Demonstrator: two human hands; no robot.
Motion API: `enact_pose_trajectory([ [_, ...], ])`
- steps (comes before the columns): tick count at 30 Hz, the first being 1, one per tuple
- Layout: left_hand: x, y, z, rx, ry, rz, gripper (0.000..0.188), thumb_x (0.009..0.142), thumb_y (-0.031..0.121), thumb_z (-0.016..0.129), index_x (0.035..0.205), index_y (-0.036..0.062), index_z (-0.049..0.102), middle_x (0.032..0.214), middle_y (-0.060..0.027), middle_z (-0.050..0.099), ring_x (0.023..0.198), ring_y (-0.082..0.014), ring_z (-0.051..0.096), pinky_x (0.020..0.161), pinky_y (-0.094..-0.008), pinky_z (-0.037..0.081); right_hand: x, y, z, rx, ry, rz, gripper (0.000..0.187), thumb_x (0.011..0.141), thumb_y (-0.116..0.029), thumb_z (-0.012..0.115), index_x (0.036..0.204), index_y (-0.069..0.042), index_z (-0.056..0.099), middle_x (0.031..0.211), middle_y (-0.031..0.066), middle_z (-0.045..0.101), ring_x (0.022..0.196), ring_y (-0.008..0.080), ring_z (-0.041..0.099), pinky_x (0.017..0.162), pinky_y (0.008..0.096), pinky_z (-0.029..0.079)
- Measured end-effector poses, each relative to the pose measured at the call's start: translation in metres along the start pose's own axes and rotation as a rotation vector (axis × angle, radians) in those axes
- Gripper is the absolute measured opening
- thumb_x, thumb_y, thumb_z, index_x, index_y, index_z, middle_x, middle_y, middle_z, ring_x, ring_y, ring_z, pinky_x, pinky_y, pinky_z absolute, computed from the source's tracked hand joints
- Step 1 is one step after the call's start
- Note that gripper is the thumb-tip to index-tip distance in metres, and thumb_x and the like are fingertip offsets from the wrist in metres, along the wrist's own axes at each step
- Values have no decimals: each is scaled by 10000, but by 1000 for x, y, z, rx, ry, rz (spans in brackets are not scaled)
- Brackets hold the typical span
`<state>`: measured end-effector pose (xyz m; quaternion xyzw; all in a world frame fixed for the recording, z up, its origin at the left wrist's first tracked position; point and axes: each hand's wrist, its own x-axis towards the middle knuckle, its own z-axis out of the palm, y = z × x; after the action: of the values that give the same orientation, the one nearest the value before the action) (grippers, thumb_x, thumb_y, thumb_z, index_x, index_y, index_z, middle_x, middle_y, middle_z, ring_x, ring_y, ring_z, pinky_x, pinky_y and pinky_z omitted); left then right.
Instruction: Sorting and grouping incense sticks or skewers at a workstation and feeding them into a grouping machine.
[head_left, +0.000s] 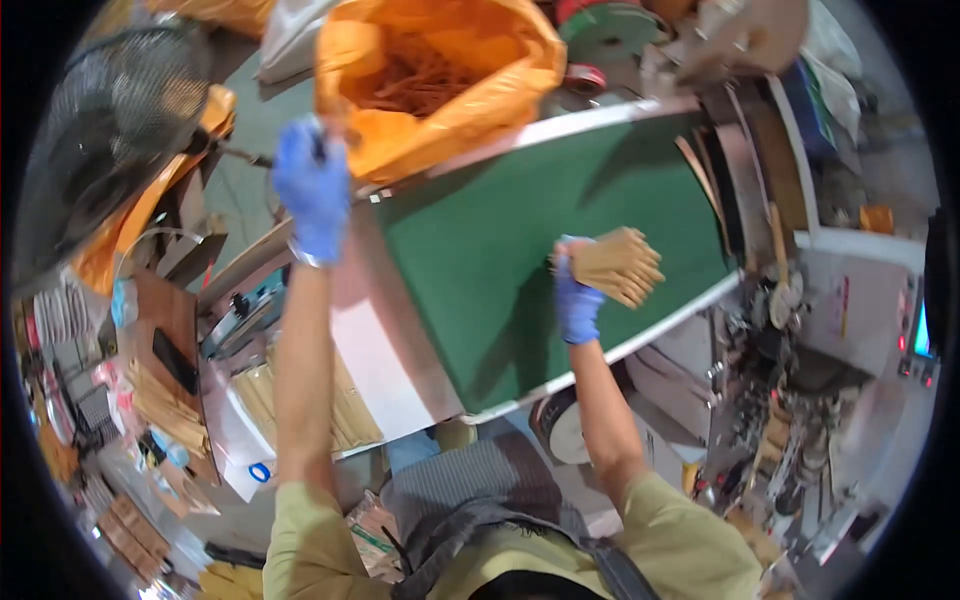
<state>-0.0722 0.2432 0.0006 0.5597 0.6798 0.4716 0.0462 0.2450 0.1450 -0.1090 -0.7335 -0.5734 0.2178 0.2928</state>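
My right hand [577,297], in a blue glove, is closed round a bundle of tan wooden-looking strips [622,265]. The bundle is held above a green-topped conveyor belt [480,260], its ends fanned out to the right. My left hand [315,190], also in a blue glove, is raised at the near left edge of an orange bag [450,140]. Motion smears its fingers, so whether they hold anything cannot be made out. Inside the bag's wide mouth lie many thin reddish-brown strips [425,78].
A black mesh-covered fan [115,130] stands at the far left. Flat tan strips [345,400] lie left of the belt on a pale surface. Dark and tan curved pieces [715,190] rest at the belt's right end. Machinery and metal clutter [790,400] fill the lower right.
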Motion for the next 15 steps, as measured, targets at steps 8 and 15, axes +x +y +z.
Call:
enact_pose_trajectory([
  [8, -93, 169, 69, -488, -874, 279, 905, 539, 268, 797, 1271, 31, 319, 1249, -164, 404, 1163, -249, 394, 971, -307, 302, 12, -8, -1, -217, 153, -84, 361, 851, -281, 483, 1132, -57, 454, 1085, 99, 497, 960, 200, 510, 832, 367, 406],
  [15, -161, 173, 114, -691, -633, -83, 305, 636, 77, 696, 874, 63, 506, 718, -41, 559, 653, -155, 561, 616, -241, 462, 15, -68, -157, 192, -25, -529, 671, 728, -201, 549, 1288, 28, 259, 1304, 216, 301, 1207, 350, 306, 980, 399, 274],
])
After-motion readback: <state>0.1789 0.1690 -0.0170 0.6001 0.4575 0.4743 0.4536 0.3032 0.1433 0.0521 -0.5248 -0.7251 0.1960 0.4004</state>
